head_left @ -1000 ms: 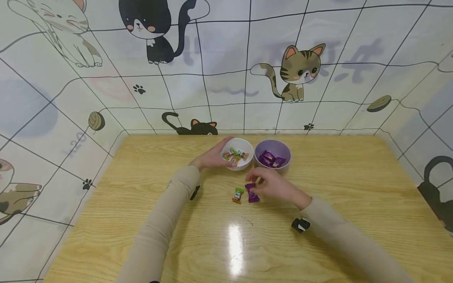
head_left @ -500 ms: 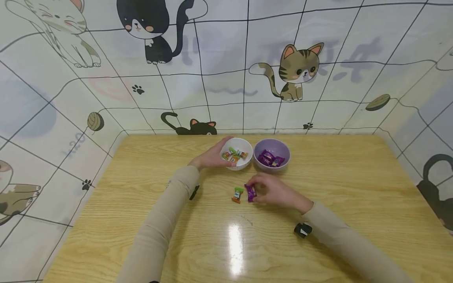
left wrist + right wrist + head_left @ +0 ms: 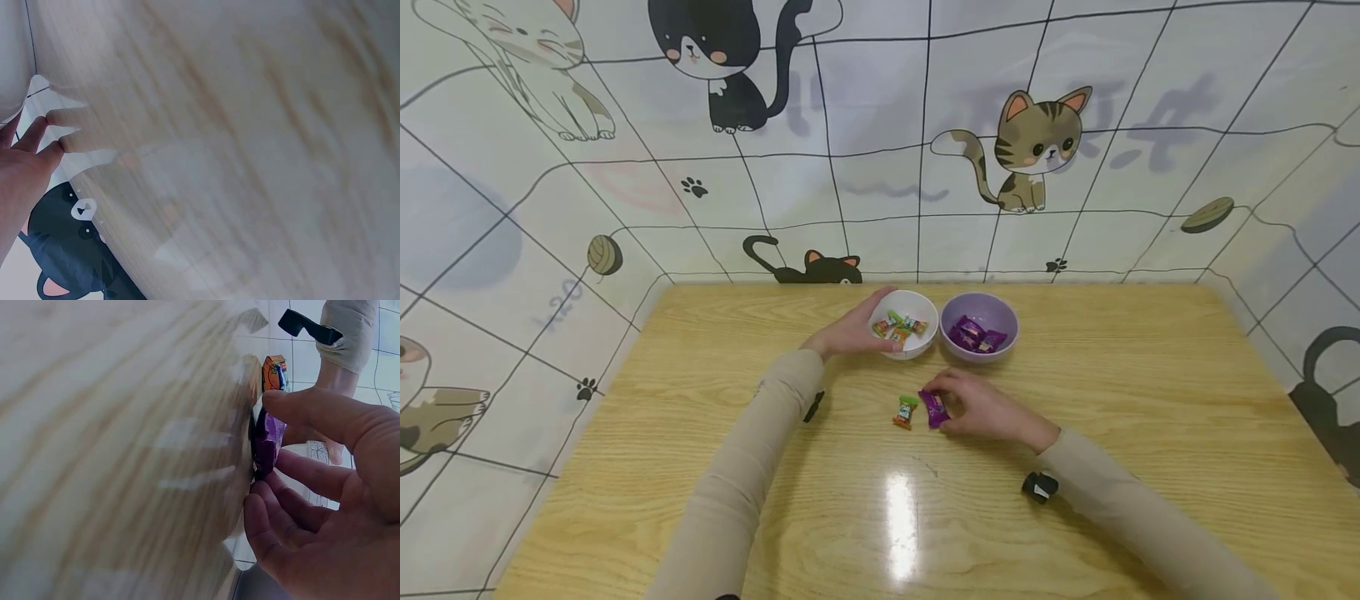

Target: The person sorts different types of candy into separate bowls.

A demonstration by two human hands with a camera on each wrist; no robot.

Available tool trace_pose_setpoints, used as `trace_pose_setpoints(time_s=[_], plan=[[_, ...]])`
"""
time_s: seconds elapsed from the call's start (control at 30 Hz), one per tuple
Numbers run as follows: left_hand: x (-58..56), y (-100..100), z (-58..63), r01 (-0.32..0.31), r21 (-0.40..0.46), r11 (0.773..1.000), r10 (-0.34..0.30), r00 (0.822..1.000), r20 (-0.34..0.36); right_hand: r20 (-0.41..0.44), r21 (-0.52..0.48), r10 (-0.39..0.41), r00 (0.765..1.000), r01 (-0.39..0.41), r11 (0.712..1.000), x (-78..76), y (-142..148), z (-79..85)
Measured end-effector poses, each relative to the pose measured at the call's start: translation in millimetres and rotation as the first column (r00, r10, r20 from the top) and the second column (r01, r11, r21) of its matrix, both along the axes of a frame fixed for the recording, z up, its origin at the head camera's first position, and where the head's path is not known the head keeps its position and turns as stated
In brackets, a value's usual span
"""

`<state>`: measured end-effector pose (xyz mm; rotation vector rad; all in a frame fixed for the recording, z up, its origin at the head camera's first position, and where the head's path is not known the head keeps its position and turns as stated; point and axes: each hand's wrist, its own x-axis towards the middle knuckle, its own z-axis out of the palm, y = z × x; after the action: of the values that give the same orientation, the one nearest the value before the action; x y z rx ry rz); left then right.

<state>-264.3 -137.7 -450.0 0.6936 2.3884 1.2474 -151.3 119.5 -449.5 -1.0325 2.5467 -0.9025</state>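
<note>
My left hand (image 3: 850, 328) grips the side of a white bowl (image 3: 917, 347), thumb at the front and fingers behind. Several green-and-orange wrapped candies lie inside this bowl. On the table, my right hand (image 3: 985, 406) pinches a purple wrapped candy (image 3: 935, 408) between thumb and fingers; in the right wrist view the thumb is at one end of the candy (image 3: 269, 437) and a finger near the other. Just left of it lies a single green-and-orange candy (image 3: 906, 412). A purple bowl (image 3: 1000, 310) with several purple candies stands right beside the white one.
The wooden table (image 3: 1112, 358) meets a cat-printed backdrop (image 3: 880, 192) right behind the bowls, and the same print runs along both sides. A black wrist-camera mount (image 3: 1040, 487) hangs below the right sleeve, close over the table.
My right hand has lowered slightly and its thumb and fingers have come together on the purple candy. The left hand and both bowls stay where they were.
</note>
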Motion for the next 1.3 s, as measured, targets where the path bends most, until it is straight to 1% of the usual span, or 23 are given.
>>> trace_pose_setpoints(time_s=[0.1, 0.13, 0.3, 0.5, 0.67, 0.8, 0.93, 1.03, 1.3], plan=[[-0.1, 1.1, 1.2, -0.002, -0.002, 1.000, 0.002, 1.000, 0.011, -0.009, 0.007, -0.003, 1.000, 0.003, 1.000, -0.1, -0.2, 0.2], [-2.3, 1.1, -2.7, -0.006, -0.006, 1.000, 0.006, 1.000, 0.005, -0.011, 0.008, -0.005, 1.000, 0.005, 1.000, -0.4, -0.1, -0.1], [-1.4, 2.2, -0.2, -0.008, -0.009, 1.000, 0.008, 1.000, 0.007, -0.028, 0.010, 0.003, 1.000, -0.002, 1.000, -1.1, 0.0, 0.6], [-2.9, 1.5, -1.0, -0.011, 0.001, 1.000, 0.011, 1.000, -0.002, -0.048, 0.025, 0.012, 0.999, -0.011, 1.000, -2.8, -0.7, 0.1], [-2.3, 1.2, -0.7, -0.010, 0.004, 1.000, 0.010, 1.000, 0.002, -0.046, 0.029, 0.015, 0.999, -0.014, 0.999, -2.7, -0.5, -0.3], [-1.7, 0.9, -0.9, -0.010, 0.002, 1.000, 0.010, 1.000, 0.010, -0.015, 0.030, 0.017, 1.000, -0.016, 0.999, -1.8, 0.1, 0.4], [-1.6, 0.9, -1.8, -0.002, 0.003, 1.000, 0.002, 1.000, 0.001, 0.017, 0.008, 0.015, 1.000, -0.016, 1.000, -1.0, 2.1, -0.3], [-0.9, 0.9, -1.7, 0.001, 0.008, 1.000, -0.001, 1.000, 0.001, 0.026, -0.013, 0.010, 1.000, -0.009, 1.000, -0.2, 4.9, -0.6], [-0.1, 1.5, -1.1, -0.001, 0.012, 1.000, 0.001, 1.000, 0.011, -0.004, -0.047, -0.021, 1.000, 0.021, 0.999, -1.2, 15.6, 5.2]])
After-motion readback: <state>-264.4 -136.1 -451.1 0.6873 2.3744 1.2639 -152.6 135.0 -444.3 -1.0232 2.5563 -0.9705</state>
